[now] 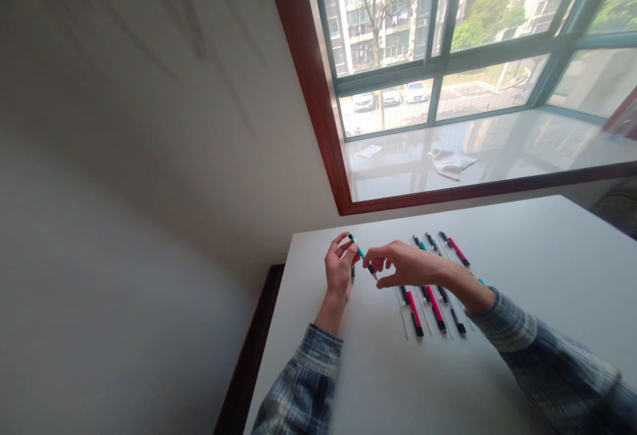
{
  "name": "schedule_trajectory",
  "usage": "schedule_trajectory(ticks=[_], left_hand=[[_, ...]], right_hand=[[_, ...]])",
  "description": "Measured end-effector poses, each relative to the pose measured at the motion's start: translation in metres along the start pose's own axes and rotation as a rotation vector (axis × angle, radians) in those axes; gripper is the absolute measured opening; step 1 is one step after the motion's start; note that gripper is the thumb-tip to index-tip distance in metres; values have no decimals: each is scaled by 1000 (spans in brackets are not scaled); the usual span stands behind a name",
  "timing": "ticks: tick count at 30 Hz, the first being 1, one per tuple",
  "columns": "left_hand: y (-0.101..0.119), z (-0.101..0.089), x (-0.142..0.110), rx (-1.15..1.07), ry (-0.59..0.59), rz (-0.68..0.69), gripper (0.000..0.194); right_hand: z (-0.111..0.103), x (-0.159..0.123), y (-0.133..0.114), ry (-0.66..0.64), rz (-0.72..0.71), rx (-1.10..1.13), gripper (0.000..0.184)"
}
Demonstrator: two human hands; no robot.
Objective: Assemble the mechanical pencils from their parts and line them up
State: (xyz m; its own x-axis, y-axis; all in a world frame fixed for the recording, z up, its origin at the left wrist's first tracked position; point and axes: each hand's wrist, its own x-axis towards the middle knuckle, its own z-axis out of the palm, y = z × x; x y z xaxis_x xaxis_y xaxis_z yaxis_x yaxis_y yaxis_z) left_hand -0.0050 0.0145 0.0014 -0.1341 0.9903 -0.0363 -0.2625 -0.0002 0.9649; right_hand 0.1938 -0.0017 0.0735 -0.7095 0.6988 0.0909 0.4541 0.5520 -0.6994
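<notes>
White table [527,256], far left: the left hand [339,272] pinches a teal pen [360,250] — right hand [411,265] curled at its tip [375,276], grip unclear; likely tip work, next wanting steadiness.

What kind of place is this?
It looks like a room indoors, maybe in a home or office; I can't tell which. A white table holds pens or mechanical pencils, and a big window looks out on parked cars and buildings.
</notes>
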Motion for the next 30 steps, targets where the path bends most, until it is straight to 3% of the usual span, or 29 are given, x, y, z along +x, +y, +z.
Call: schedule_trajectory(ticks=[2,13,18,22,30], left_hand=[[1,-1,1,11,0,-18,55],[2,2,1,101,-6,-1,55],[8,-7,9,286,141,137,50],[9,-17,13,302,275,167,40],[4,-15,11,352,291,199,29]], right_hand=[[-1,-1,1,-17,-25,28,39],[6,3,-7,59,-27,-46,29],[14,7,2,146,11,-106,28],[30,10,12,133,60,-158,27],[50,10,11,99,60,-214,28]])
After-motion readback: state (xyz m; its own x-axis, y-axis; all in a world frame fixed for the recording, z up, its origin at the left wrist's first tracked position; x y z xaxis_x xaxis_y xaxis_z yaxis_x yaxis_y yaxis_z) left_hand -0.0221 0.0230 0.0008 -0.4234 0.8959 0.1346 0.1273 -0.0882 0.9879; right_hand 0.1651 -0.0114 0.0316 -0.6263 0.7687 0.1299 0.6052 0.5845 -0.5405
